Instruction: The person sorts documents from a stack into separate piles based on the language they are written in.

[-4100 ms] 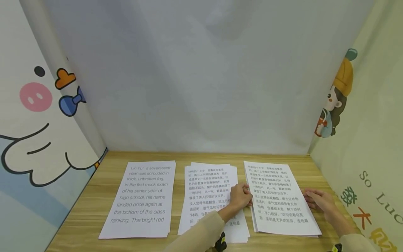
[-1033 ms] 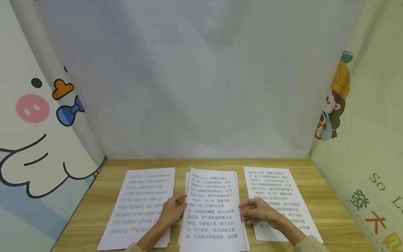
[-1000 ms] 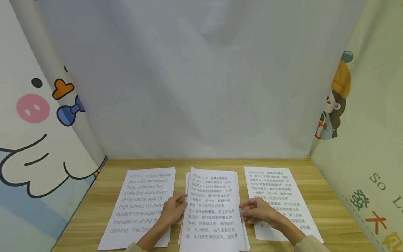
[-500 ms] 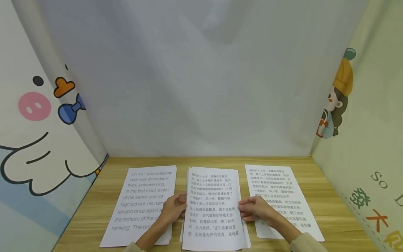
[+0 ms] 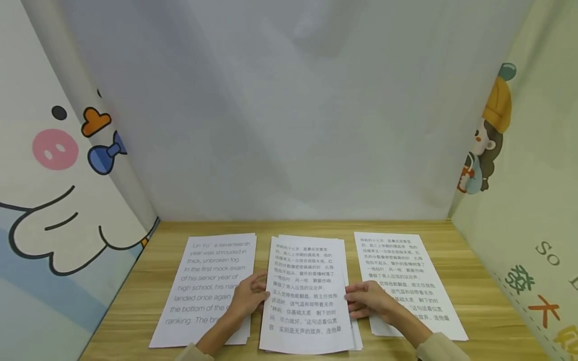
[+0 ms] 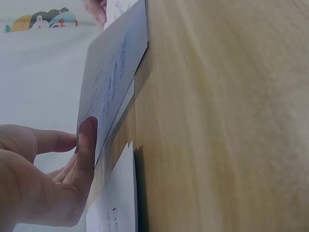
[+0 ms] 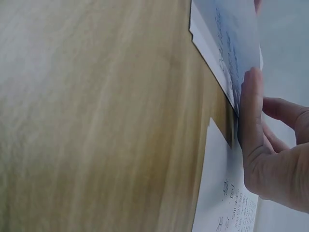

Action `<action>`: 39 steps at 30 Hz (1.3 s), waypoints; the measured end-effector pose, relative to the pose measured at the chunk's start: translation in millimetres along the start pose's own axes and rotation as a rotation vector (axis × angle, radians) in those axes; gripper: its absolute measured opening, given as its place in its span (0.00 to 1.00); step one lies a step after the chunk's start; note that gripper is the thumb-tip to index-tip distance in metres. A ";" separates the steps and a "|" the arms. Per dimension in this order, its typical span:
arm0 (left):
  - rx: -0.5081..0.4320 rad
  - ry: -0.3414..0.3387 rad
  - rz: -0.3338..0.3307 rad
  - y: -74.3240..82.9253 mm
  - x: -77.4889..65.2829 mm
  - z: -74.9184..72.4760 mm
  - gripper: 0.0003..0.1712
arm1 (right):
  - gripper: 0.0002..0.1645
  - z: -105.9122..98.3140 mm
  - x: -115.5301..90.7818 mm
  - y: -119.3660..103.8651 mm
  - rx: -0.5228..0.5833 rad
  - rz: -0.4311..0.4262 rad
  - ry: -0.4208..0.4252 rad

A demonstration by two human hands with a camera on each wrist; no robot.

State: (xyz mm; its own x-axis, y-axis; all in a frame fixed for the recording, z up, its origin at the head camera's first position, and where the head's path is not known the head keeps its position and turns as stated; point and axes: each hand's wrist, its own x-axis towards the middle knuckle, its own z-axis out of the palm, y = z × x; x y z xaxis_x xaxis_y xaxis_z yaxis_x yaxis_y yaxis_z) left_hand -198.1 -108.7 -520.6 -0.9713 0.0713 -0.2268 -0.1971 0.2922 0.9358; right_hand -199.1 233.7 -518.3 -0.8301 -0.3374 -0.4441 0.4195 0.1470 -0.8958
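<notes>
A printed sheet of paper (image 5: 307, 301) with lines of Chinese text is held over the middle pile in the head view. My left hand (image 5: 248, 298) pinches its left edge; in the left wrist view the thumb (image 6: 87, 142) lies on the printed face with fingers behind. Opposite, my right hand (image 5: 372, 303) pinches the right edge, its thumb (image 7: 252, 106) on the face in the right wrist view. Below the held sheet, the middle pile (image 5: 354, 331) shows only along its right side and corners, lying on the table.
To the left lies a pile of English-text sheets (image 5: 207, 281), partly behind my left hand. A pile of Chinese-text sheets (image 5: 393, 255) lies at the right, partly covered by my right hand. The wooden table (image 5: 478, 281) meets a pale back wall (image 5: 289, 125) and printed side panels.
Both hands have gone from the right pile to the middle one. Over the last second the held sheet has shifted and turned slightly above the middle pile, still between both hands.
</notes>
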 end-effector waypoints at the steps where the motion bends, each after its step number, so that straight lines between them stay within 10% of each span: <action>1: 0.000 0.002 -0.004 -1.1 0.3 -0.1 0.37 | 0.31 0.3 0.1 0.4 -0.004 -0.001 0.004; 39: -0.109 -0.053 0.019 18.6 4.1 16.6 0.25 | 0.33 -27.0 -23.4 -6.6 -0.116 -0.042 0.148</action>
State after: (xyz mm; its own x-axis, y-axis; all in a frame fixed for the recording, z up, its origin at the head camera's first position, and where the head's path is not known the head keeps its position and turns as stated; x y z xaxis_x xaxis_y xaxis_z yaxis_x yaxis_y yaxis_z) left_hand -203.6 -87.2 -508.5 -0.9672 0.1267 -0.2204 -0.1952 0.1853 0.9631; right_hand -192.4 265.7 -502.5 -0.8945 -0.2061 -0.3968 0.3454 0.2448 -0.9059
